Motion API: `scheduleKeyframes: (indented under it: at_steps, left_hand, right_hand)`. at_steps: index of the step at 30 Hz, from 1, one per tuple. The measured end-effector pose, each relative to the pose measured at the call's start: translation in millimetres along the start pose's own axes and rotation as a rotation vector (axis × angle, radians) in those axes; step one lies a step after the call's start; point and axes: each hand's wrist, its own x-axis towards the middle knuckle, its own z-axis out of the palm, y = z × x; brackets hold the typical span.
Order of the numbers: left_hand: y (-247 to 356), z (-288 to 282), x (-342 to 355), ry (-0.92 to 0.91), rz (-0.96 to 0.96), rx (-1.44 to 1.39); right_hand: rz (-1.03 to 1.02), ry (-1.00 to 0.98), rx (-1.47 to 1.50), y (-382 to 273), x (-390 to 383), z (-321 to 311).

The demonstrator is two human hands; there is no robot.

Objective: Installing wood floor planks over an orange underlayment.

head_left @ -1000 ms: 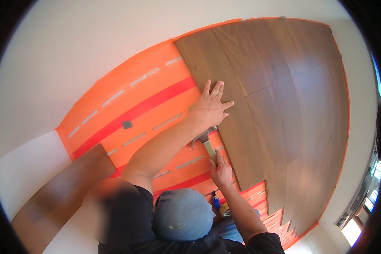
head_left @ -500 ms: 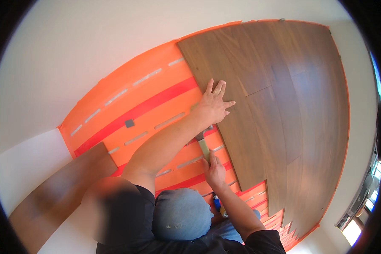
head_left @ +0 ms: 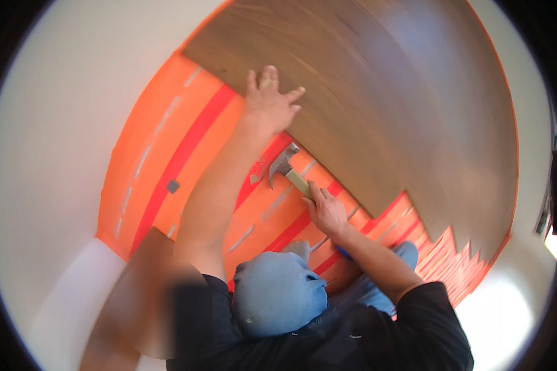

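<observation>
Your left hand (head_left: 271, 108): fingers spread upon the brown plank (head_left: 309, 123), grasping nothing, likely for steadying it | Your right hand (head_left: 328, 213): fingers wrapped around the hammer (head_left: 292, 174) by its handle, perhaps for control | Hammer: above orange underlay (head_left: 220, 123), near plank's edge

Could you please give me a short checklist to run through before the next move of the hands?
1. Left hand on the laid planks, fingers spread near their edge: ok.
2. Right hand has its grip around the handle of the hammer: ok.
3. Left fingers apart from the hammer head: ok.
4. Hammer head touching the plank edge: cannot tell; it is close, but contact is unclear.
5. Seams between laid planks closed: cannot tell; the picture is blurred there.
6. Small grey square on the orange underlay apart from the plank edge: ok.
</observation>
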Motion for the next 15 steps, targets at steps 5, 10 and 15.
scheduleKeyframes:
  at_steps: [5,10,15]
  left_hand:
    - [11,8,11,0.040,-0.018,0.100]
    - [17,7,12,0.012,-0.006,0.161]
    - [11,10,14,0.009,-0.041,0.167]
  right_hand:
    - [0.098,-0.051,0.002,26,-59,5]
    - [0.033,-0.215,-0.086,56,-99,-4]
    - [0.157,-0.064,-0.019,78,-95,-16]
